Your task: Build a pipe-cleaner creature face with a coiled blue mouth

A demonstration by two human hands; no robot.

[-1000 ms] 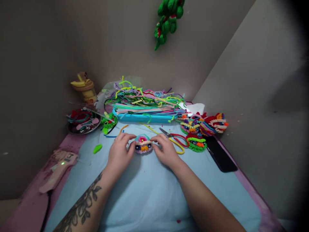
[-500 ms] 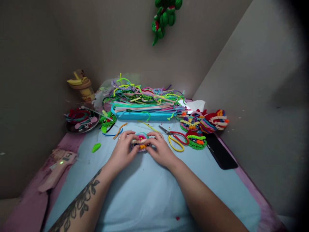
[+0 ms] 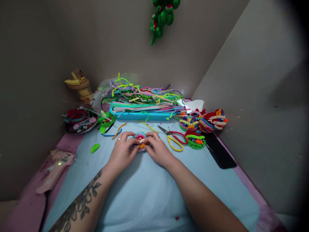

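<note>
Between my two hands is a small multicoloured pipe-cleaner figure point(image 3: 141, 138), with pink, teal and orange parts showing. My left hand point(image 3: 125, 146) grips its left side with thumb and fingers. From the right, my right hand point(image 3: 156, 148) pinches it the same way. Fingers cover much of its sides. A pair of scissors point(image 3: 172, 137) with one red and one yellow handle lies just right of my right hand. Orange and blue pipe-cleaner pieces point(image 3: 119, 131) lie beyond my left hand, and a green fuzzy piece point(image 3: 95, 148) is to its left.
A blue tray point(image 3: 145, 116) heaped with pipe cleaners stands at the back. Finished colourful figures point(image 3: 196, 141) and a black phone point(image 3: 222, 151) are on the right. At left are a metal bowl point(image 3: 80, 130), a glue gun point(image 3: 56, 170) with a lit green light, and a cup point(image 3: 83, 88).
My fingers have shifted slightly on the figure, and its pale strip is more covered between them. The whole view has moved a little; both hands keep their hold.
</note>
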